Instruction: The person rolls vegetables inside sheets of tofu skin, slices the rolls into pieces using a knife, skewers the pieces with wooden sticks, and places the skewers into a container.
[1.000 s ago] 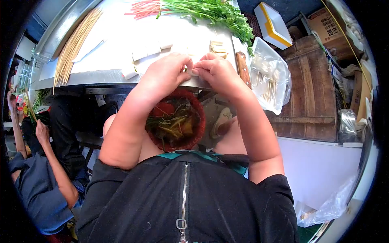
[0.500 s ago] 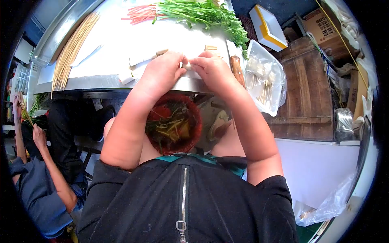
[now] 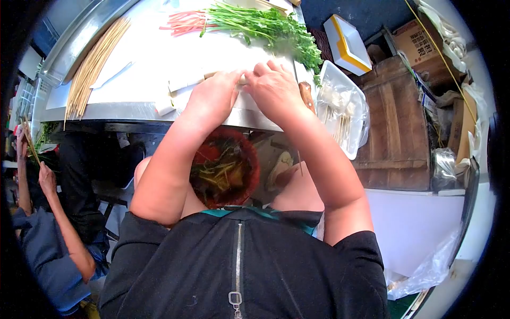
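Observation:
My left hand (image 3: 217, 95) and my right hand (image 3: 272, 87) meet over the front edge of the bright work table. Both are closed, fingertips together around a small pale roll (image 3: 243, 79), mostly hidden by the fingers. Just behind my left hand lies a tan piece (image 3: 209, 75), and a white flat piece (image 3: 183, 84) is to its left. A knife's wooden handle (image 3: 306, 95) is right of my right hand. Green leafy stalks (image 3: 260, 26) and pink strips (image 3: 183, 23) lie farther back.
Bamboo skewers (image 3: 98, 66) lie at the table's left. A plastic-lined tray (image 3: 363, 114) with skewered pieces is at right, beside a wooden board (image 3: 396, 127). Below my arms is a red basket (image 3: 254, 167) with scraps. At left, another person's hand (image 3: 47, 181) holds thin sticks.
My right hand has turned, its back now more upward and its fingers farther over the roll. My left hand stays close to it. The view has shifted slightly.

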Demonstrator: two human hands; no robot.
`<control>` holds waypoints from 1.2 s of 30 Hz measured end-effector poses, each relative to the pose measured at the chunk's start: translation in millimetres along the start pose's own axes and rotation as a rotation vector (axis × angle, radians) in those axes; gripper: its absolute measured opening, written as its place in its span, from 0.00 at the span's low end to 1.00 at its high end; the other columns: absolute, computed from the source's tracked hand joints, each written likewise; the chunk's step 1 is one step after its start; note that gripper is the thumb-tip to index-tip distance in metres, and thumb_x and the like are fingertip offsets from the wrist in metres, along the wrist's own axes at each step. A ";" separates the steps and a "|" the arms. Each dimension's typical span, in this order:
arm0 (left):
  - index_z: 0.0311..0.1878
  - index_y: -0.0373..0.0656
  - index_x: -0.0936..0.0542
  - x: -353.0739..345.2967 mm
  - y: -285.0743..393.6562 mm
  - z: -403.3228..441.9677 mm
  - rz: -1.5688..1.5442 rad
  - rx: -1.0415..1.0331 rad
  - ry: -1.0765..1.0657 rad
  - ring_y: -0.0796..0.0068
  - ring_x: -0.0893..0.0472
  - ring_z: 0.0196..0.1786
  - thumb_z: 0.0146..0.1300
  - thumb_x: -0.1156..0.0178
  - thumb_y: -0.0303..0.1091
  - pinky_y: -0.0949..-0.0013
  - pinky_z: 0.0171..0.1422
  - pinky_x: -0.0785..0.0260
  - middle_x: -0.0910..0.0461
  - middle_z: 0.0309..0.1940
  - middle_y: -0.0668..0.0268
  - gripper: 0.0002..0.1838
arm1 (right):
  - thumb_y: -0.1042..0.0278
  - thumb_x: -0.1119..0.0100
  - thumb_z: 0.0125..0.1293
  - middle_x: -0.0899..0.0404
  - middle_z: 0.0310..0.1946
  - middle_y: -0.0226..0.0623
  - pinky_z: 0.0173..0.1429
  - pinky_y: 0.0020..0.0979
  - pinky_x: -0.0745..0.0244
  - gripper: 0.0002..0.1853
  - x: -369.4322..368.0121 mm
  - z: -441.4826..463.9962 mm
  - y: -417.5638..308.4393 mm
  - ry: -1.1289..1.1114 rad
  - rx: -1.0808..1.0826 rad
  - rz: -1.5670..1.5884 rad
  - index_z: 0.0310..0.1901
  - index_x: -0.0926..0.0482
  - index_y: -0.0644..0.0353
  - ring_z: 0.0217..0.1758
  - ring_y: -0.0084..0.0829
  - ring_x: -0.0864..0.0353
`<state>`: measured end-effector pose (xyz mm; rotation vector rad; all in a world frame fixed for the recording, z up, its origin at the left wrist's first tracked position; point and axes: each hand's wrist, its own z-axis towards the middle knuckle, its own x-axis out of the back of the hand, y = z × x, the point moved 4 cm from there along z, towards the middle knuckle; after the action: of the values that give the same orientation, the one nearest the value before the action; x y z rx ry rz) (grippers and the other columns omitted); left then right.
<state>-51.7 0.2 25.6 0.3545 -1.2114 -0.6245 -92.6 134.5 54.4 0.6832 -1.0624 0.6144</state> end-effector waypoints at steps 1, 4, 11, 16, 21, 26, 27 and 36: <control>0.61 0.43 0.23 -1.3 0.2 0.3 0.029 0.001 -0.035 0.49 0.19 0.46 0.66 0.43 0.32 0.53 0.52 0.26 0.20 0.42 0.52 0.20 | 0.66 0.39 0.60 0.20 0.38 0.33 0.54 0.38 0.28 0.11 -1.5 2.5 2.0 0.001 0.008 -0.008 0.43 0.16 0.56 0.48 0.37 0.23; 0.61 0.43 0.23 -5.3 -1.1 2.1 0.076 0.015 -0.078 0.50 0.19 0.47 0.66 0.43 0.31 0.53 0.52 0.26 0.20 0.43 0.52 0.20 | 0.66 0.38 0.59 0.20 0.35 0.32 0.54 0.38 0.28 0.09 -10.4 5.2 9.6 0.036 0.024 0.040 0.41 0.15 0.55 0.46 0.37 0.22; 0.58 0.41 0.22 -7.8 -4.9 2.0 0.025 0.012 0.028 0.50 0.19 0.47 0.64 0.42 0.30 0.53 0.53 0.26 0.21 0.44 0.52 0.18 | 0.65 0.39 0.58 0.20 0.34 0.31 0.55 0.37 0.29 0.07 -7.0 4.0 8.3 0.087 0.044 0.082 0.37 0.16 0.54 0.46 0.36 0.23; 0.59 0.39 0.23 -2.1 -4.7 -3.7 -0.034 0.021 0.017 0.50 0.19 0.45 0.62 0.41 0.27 0.55 0.52 0.25 0.19 0.42 0.52 0.20 | 0.59 0.40 0.63 0.20 0.40 0.32 0.58 0.36 0.32 0.10 -5.1 28.0 3.4 -0.147 0.010 -0.133 0.40 0.18 0.55 0.52 0.34 0.25; 0.60 0.38 0.24 6.6 2.4 -9.4 -0.178 -0.032 -0.219 0.58 0.16 0.36 0.61 0.38 0.28 0.59 0.45 0.24 0.18 0.37 0.53 0.23 | 0.60 0.47 0.68 0.19 0.43 0.37 0.62 0.39 0.32 0.15 -24.2 46.7 22.6 -0.127 0.025 -0.048 0.49 0.18 0.59 0.54 0.37 0.23; 0.57 0.33 0.20 14.4 -8.8 -0.1 -0.618 0.381 -0.014 0.83 0.21 0.34 0.67 0.34 0.40 0.75 0.35 0.25 0.17 0.36 0.65 0.22 | 0.64 0.44 0.75 0.15 0.49 0.42 0.58 0.33 0.26 0.21 -17.8 13.5 33.0 -0.062 -0.316 1.114 0.65 0.25 0.62 0.52 0.35 0.18; 0.56 0.33 0.18 13.3 -5.2 0.2 -0.804 0.402 -0.021 0.84 0.21 0.36 0.67 0.34 0.42 0.79 0.35 0.26 0.18 0.38 0.69 0.22 | 0.62 0.45 0.76 0.16 0.44 0.33 0.53 0.28 0.26 0.21 -11.4 5.0 25.5 -0.039 -0.337 1.213 0.66 0.25 0.60 0.47 0.24 0.21; 0.56 0.38 0.17 -15.0 14.1 -8.2 -1.091 0.302 -0.196 0.84 0.20 0.44 0.68 0.35 0.35 0.78 0.51 0.29 0.16 0.43 0.72 0.17 | 0.63 0.47 0.77 0.25 0.35 0.22 0.43 0.19 0.30 0.21 11.8 -50.7 12.6 -0.004 -0.525 1.380 0.68 0.27 0.57 0.36 0.15 0.31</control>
<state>-43.7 19.9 19.6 1.2708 -1.2429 -1.4305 -68.8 182.4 51.4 -0.6323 -1.5450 1.4060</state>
